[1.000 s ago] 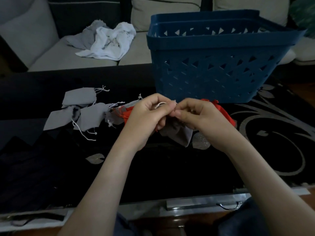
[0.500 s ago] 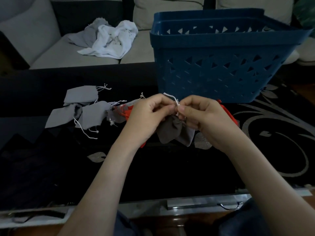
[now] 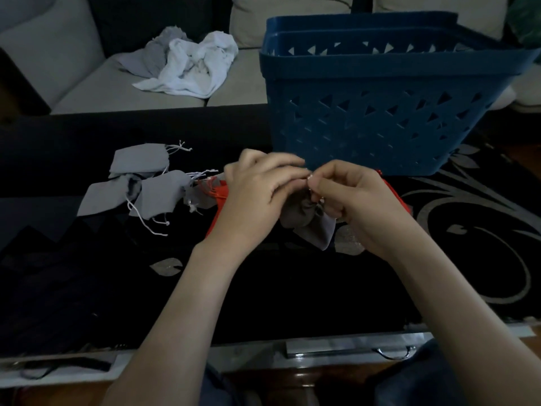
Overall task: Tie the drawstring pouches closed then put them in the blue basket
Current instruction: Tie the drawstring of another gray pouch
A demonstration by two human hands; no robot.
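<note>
We're pinching the cord (image 3: 310,178) with left hand (image 3: 257,194) and right hand (image 3: 354,197), grey pouch (image 3: 304,221) hanging between them. The earlier upstanding loop is drawing in, knot closing; blue basket (image 3: 380,118) sitting just beyond.

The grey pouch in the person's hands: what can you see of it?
The grey pouch is small, of soft matt cloth, with a thin white drawstring at its mouth. Its neck is gathered and crumpled; the body hangs down, one flat corner pointing lower right. The left hand and right hand pinch its top, over the dark tablecloth, in front of the blue basket.
</note>
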